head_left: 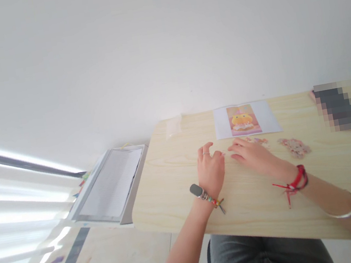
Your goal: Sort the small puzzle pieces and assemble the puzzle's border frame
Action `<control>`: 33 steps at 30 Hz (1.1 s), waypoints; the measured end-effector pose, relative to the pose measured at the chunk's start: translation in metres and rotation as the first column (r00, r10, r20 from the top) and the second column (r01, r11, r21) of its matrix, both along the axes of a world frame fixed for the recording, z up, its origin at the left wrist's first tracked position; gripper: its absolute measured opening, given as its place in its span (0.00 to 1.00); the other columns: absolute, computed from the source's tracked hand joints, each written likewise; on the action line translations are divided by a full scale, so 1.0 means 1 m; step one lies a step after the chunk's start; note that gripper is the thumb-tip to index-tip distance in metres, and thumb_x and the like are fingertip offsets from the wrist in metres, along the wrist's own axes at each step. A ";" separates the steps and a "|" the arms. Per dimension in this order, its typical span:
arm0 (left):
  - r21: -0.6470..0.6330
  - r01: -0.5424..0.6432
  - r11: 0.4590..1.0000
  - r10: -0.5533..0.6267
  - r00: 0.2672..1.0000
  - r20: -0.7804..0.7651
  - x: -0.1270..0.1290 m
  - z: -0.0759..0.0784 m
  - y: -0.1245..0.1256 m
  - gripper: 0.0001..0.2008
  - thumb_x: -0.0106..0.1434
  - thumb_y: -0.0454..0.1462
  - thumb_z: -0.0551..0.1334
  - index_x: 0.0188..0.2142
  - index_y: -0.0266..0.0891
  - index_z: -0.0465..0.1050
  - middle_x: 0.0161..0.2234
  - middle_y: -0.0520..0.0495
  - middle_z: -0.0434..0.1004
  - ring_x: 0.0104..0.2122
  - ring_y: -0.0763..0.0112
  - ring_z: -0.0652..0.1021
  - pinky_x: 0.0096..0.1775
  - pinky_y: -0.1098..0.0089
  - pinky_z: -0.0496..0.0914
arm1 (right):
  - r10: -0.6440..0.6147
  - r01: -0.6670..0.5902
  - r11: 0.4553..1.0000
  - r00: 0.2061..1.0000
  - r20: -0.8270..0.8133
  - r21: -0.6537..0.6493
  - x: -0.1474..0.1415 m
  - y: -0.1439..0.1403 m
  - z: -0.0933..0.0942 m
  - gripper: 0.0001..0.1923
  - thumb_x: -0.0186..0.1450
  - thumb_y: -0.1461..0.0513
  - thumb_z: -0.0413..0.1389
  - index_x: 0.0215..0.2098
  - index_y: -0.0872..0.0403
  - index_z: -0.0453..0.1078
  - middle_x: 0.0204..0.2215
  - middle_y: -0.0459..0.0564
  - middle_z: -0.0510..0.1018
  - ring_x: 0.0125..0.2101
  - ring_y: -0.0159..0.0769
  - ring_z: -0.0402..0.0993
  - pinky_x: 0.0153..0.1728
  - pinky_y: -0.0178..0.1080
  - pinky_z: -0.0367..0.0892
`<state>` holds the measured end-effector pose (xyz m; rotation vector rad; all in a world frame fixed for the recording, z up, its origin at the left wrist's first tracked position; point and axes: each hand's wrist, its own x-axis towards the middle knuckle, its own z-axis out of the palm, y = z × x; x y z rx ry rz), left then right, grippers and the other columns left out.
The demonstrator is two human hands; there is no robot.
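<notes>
Small puzzle pieces (295,147) lie scattered on the wooden table (180,194) just below the reference picture (244,120), and the left hand (211,171) and right hand (255,155) rest loosely curled together mid-table, seemingly fitting pieces, though whether either pinches one I cannot tell.

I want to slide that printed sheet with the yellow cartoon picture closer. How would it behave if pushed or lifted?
The white printed sheet with the yellow cartoon picture lies flat on the pale wooden table, so it is probably thin, light paper. Pushed, it would likely slide easily; lifted by one edge, it would probably droop.
</notes>
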<state>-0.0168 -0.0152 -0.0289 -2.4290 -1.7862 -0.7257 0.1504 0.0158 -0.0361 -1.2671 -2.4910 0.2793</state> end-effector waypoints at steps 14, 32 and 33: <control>-0.102 0.282 0.954 -0.289 0.955 -0.063 0.073 0.000 0.026 0.06 0.59 0.28 0.56 0.34 0.37 0.70 0.51 0.40 0.61 0.49 0.58 0.63 0.45 0.57 0.68 | -0.375 0.375 0.927 0.924 0.076 0.020 0.095 -0.028 -0.009 0.12 0.62 0.63 0.46 0.37 0.54 0.72 0.36 0.52 0.72 0.34 0.36 0.70 0.33 0.38 0.65; -0.056 0.326 0.944 -0.330 0.939 -0.099 0.076 -0.014 0.038 0.06 0.61 0.31 0.56 0.37 0.38 0.71 0.50 0.42 0.61 0.50 0.59 0.64 0.46 0.60 0.68 | -0.328 0.327 0.945 0.942 0.075 0.025 0.065 -0.016 -0.008 0.11 0.63 0.61 0.48 0.39 0.54 0.70 0.34 0.51 0.72 0.31 0.37 0.71 0.30 0.37 0.63; -0.058 0.328 0.943 -0.333 0.938 -0.097 0.075 -0.012 0.037 0.06 0.61 0.32 0.56 0.36 0.38 0.71 0.50 0.41 0.61 0.50 0.58 0.64 0.46 0.60 0.68 | -0.325 0.323 0.946 0.944 0.058 0.035 0.065 -0.016 -0.008 0.11 0.63 0.60 0.48 0.39 0.54 0.70 0.34 0.50 0.73 0.31 0.36 0.71 0.30 0.37 0.63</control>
